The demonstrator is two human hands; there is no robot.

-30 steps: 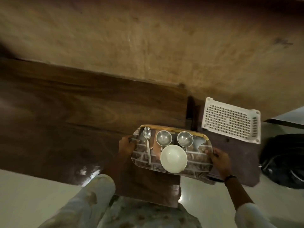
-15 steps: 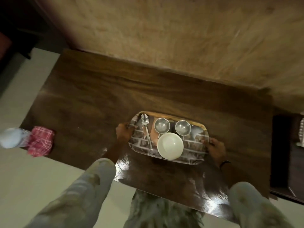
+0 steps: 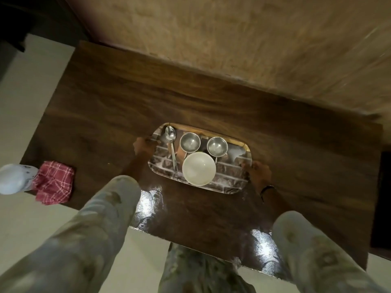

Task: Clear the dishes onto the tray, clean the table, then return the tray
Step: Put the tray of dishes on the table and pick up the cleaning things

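A brick-patterned tray (image 3: 229, 178) sits over the middle of the dark wooden table (image 3: 105, 115). On it lie a metal spoon (image 3: 171, 142), two small steel bowls (image 3: 190, 142) (image 3: 217, 146) and a white bowl (image 3: 198, 168). My left hand (image 3: 142, 145) grips the tray's left edge. My right hand (image 3: 258, 172) grips its right edge. I cannot tell whether the tray rests on the table or is held just above it.
A red checked cloth (image 3: 53, 181) lies at the table's left front corner, with a white spray bottle (image 3: 15, 178) beside it at the edge. A rough tan wall (image 3: 232, 39) runs behind the table. Pale floor (image 3: 31, 81) lies to the left.
The view has swung left from the side stand with the white basket to the wooden table. The tray, still held in both hands, is now over the table's middle.
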